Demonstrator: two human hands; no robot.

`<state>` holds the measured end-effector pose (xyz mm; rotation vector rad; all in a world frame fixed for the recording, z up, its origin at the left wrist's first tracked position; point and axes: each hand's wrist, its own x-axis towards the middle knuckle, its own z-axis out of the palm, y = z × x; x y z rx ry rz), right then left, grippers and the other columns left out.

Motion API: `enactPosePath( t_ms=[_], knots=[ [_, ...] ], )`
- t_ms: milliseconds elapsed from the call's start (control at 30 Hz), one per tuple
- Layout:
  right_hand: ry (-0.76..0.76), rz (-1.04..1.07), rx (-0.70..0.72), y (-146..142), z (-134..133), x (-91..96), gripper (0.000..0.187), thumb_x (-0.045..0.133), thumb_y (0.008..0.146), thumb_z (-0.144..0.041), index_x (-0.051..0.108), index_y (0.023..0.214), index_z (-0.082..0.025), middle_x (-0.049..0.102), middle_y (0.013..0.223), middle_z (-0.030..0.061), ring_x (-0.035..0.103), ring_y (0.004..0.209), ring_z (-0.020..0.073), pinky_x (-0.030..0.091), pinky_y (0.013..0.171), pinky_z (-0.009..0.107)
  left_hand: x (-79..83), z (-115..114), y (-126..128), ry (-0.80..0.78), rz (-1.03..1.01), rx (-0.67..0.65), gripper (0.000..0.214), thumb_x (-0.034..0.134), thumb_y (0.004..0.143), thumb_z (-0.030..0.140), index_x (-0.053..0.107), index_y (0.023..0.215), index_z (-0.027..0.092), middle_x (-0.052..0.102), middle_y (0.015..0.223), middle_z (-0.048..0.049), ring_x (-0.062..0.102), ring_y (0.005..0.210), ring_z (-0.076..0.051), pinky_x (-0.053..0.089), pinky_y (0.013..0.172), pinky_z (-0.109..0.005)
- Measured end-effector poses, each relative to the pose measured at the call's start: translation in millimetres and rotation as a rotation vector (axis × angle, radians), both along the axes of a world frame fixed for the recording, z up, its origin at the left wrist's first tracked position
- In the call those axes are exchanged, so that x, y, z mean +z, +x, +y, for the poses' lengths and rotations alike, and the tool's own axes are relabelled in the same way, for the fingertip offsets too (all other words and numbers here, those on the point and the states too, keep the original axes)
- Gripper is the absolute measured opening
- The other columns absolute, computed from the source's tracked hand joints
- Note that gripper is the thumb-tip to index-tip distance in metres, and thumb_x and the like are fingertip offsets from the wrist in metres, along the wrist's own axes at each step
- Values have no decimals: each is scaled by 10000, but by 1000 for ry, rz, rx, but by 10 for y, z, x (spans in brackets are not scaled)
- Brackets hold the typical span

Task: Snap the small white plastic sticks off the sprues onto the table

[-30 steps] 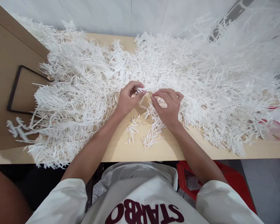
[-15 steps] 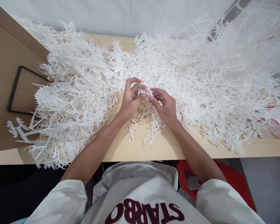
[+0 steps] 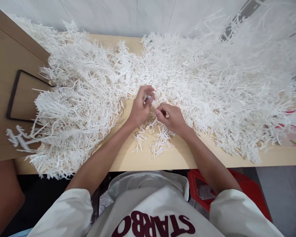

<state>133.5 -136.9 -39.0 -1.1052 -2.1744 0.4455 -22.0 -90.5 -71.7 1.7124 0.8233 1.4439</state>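
Note:
My left hand is closed in a pinch around a small bunch of white, thin-branched pieces, partly hidden by the fingers. Right beside it, my right hand has thumb and forefinger pressed together at the lower end of that bunch; what lies between those fingertips is too small to make out. Below both hands, a small scatter of short white sticks lies on the tabletop. Large heaps of similar white branched pieces, one on the left and one on the right, surround the hands.
A cardboard box with a dark rectangular handle stands at the left. A clear, red-edged plastic bag lies at the right end of the table. Another person's limb shows at lower left. A red stool is below the table.
My right hand has moved slightly down and its fingers have curled in. My left hand has turned and shifted a little right. Another person's limb has come further into view at lower left.

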Motion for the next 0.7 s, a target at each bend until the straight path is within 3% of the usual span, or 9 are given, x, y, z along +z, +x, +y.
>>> enactPosePath(
  t_ms=[100,200,267,333,500,633,700],
  knots=[
    [2,141,107,-76,-105,70,184,486,926,-269,539,762,-204,553,655,-41,484,589,68,385,588,216,-48,123,-103,-12,-52,36,320,523,904,419,400,1161,273,567,898,5,546,732,-79,474,667,-243],
    [36,206,-62,-100,-103,69,126,504,924,-318,582,913,-220,601,772,-16,528,665,84,427,641,233,-45,136,-128,-31,-51,-14,415,537,886,463,359,1222,295,585,986,-6,549,715,-65,482,655,-230],
    [-8,187,-200,-67,-38,23,190,535,903,-387,573,1008,-234,595,797,-15,525,658,89,436,637,241,-23,88,-86,-33,-26,-60,461,541,876,484,340,1250,304,590,1043,-21,566,750,-73,486,650,-226],
    [-68,109,-241,-12,41,-31,265,551,882,-455,560,1037,-240,583,783,-20,518,647,95,429,625,246,-1,30,-32,-28,0,-91,493,545,869,498,331,1268,304,590,1077,-35,584,822,-93,491,659,-228],
    [-36,-94,-133,92,138,-79,243,406,962,-393,555,881,-219,598,808,8,536,734,116,391,649,256,13,-42,30,-27,27,-140,488,505,892,492,311,1297,303,581,1095,-43,590,873,-107,501,666,-234],
    [23,-171,-137,83,119,-68,229,414,946,-310,530,781,-202,560,712,-4,460,618,100,333,572,254,21,-55,37,-8,56,-132,469,496,897,488,333,1292,294,593,1049,-42,585,866,-115,493,642,-231],
    [64,-175,-72,46,74,-61,217,425,918,-254,507,724,-199,527,657,-16,418,571,90,310,538,248,22,-35,23,0,71,-82,436,497,898,482,373,1267,286,598,1017,-41,578,855,-120,490,646,-239]
  ],
)
